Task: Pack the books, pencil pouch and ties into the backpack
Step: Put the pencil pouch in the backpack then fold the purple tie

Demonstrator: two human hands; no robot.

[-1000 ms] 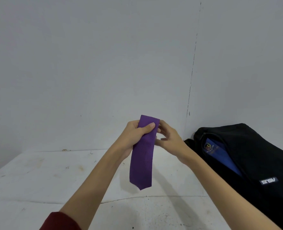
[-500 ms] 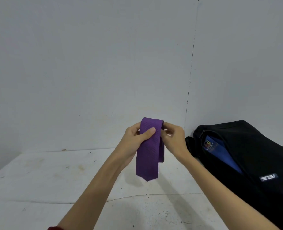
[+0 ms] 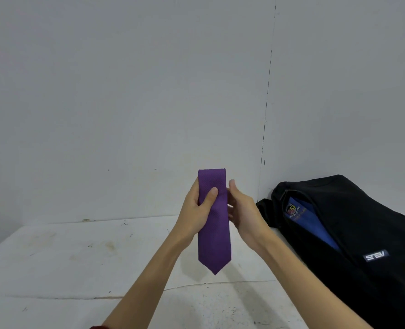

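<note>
Above the table [image 3: 78, 269], left hand [image 3: 196, 210] grips folded tie [image 3: 214, 233]; right hand [image 3: 241, 210] fingers hidden; backpack [image 3: 362, 222] at right holds a book [image 3: 301, 217].

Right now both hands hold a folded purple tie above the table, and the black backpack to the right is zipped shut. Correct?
Not quite: the head view shows the black backpack unzipped, with something blue inside. The rest holds: the left hand and right hand hold the purple tie above the table.

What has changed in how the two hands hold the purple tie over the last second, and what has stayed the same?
The purple tie has been folded further, so less of it hangs. The left hand still grips it, thumb across the front; the right hand has loosened beside it. The backpack stays open on the table, unmoved.
</note>
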